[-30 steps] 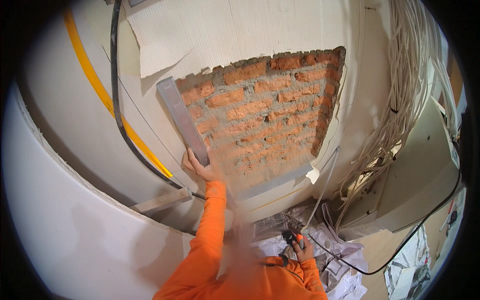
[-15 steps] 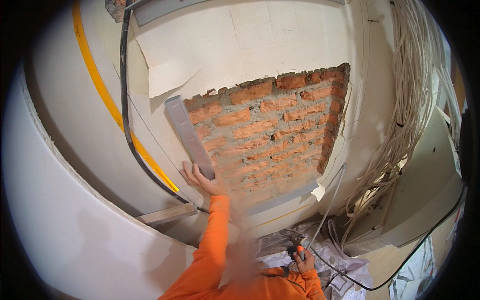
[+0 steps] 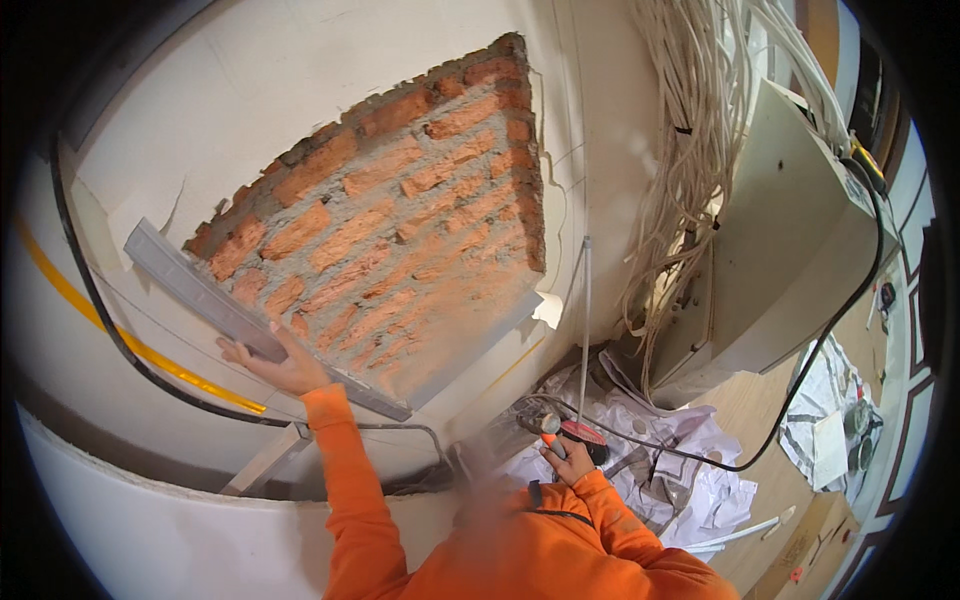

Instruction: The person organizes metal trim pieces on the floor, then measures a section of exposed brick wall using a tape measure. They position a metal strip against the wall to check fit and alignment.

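Observation:
My left hand (image 3: 272,362) presses a long grey metal straightedge (image 3: 215,305) flat against the left edge of a patch of bare red brick (image 3: 395,215) in a white plastered wall. The bar runs from upper left to lower right along that edge. My right hand (image 3: 568,459) is low down, closed around the handle of a red and black power tool (image 3: 573,436) with a cable. Both arms wear orange sleeves.
A black cable (image 3: 110,325) and a yellow stripe (image 3: 130,345) cross the wall at left. A thick bundle of white cables (image 3: 690,150) hangs at right beside a beige metal cabinet (image 3: 790,240). Crumpled white paper (image 3: 690,475) covers the floor below.
The view has swung, so the brick patch and the bar now appear tilted. My left hand stays on the bar, and my right hand still holds the tool low down.

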Tool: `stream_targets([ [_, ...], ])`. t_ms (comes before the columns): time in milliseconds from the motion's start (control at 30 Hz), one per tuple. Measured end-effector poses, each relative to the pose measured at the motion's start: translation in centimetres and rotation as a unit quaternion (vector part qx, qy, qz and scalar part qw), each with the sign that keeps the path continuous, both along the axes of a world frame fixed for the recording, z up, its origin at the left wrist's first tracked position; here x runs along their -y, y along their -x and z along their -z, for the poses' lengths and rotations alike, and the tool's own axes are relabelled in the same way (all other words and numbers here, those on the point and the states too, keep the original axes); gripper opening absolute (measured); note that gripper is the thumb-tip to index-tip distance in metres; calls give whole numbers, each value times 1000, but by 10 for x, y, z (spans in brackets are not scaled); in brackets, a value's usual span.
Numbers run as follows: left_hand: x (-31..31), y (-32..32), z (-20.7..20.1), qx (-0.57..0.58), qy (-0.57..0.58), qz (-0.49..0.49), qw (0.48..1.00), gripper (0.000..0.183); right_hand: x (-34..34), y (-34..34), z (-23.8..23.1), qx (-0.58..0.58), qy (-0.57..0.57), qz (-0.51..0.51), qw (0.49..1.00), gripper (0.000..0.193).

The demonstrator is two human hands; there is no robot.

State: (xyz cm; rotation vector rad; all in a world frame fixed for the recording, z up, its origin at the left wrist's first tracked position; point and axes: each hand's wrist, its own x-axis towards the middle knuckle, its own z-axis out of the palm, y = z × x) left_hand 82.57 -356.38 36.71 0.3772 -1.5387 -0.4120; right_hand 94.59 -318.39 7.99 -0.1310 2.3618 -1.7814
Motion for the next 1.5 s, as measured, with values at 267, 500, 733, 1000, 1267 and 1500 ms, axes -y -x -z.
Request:
stream_targets([
  [267,22,14,23,1,33,-51,998,57,-6,-5,-5,3,-2,4,1000,28],
  [500,14,13,18,-13,26,-27,999,57,-8,-14,-3,7,1,18,1000,24],
  [733,38,19,23,22,84,-91,992,69,-1,-22,-3,13,18,48,999,20],
  [1000,45,18,27,98,31,-95,990,88,2,-28,-7,9,-2,41,999,21],
  [1267,46,14,24,90,14,-84,992,88,21,-33,-8,-4,-24,10,1000,22],
  [1500,46,20,28,84,19,-76,993,88,33,-46,24,-5,-17,5,1000,18],
])
